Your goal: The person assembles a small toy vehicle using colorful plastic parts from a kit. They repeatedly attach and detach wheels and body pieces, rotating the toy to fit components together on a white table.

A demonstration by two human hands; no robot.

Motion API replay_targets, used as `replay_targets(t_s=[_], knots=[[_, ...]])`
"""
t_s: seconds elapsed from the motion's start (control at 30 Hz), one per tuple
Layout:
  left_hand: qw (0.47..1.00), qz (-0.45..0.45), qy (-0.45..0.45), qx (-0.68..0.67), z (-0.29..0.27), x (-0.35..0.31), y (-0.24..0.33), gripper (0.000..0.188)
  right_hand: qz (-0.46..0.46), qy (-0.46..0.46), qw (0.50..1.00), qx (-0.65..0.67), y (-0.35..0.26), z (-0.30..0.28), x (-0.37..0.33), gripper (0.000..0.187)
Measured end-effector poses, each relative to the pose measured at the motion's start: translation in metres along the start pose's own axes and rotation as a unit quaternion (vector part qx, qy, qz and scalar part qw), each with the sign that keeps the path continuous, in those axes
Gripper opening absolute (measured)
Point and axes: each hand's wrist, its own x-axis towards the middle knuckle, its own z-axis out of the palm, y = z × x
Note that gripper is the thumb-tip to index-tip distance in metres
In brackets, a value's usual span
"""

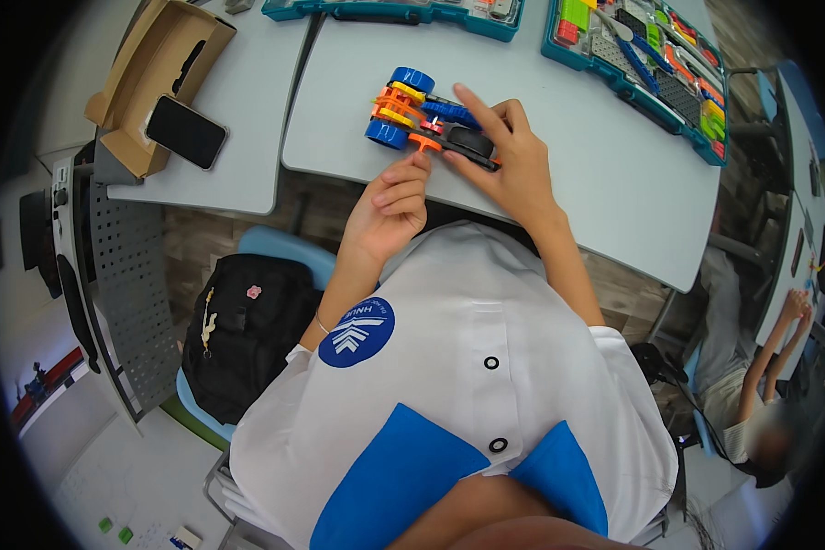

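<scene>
A toy vehicle built from plastic pieces (pixel 399 104) rests on the light grey table. It has blue wheels, orange and yellow pieces between them, and a black frame. My right hand (pixel 522 165) spans the black end, thumb on the near side and index finger stretched along the far side. At the near side, my left hand (pixel 392 209) is closed, thumb and index fingertips pinching a small orange piece (pixel 425 142) that sticks out from the frame. The fingertips partly cover that piece. A dark round part sits inside the frame beside my right hand.
Teal cases of building pieces (pixel 605 78) stand at the far right and far edge. On the left table, a phone (pixel 187 133) leans on an open cardboard box (pixel 124 151). A black backpack (pixel 247 335) sits on a blue chair. Another person (pixel 752 394) works at the right.
</scene>
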Motion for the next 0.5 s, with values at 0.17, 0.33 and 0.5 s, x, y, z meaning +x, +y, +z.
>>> replay_targets(t_s=[0.17, 0.33, 0.5], knots=[[0.997, 0.002, 0.019, 0.072, 0.000, 0.000, 0.004, 0.029, -0.024, 0.002, 0.999, -0.041, 0.002, 0.002, -0.001, 0.050], [0.954, 0.055, 0.061, 0.287, 0.001, 0.005, 0.014, 0.027, -0.054, -0.015, 0.996, -0.065, 0.007, 0.003, 0.010, 0.045], [0.889, 0.122, 0.119, 0.425, 0.004, 0.003, 0.007, 0.030, -0.073, -0.031, 0.994, -0.074, 0.007, 0.002, 0.015, 0.043]])
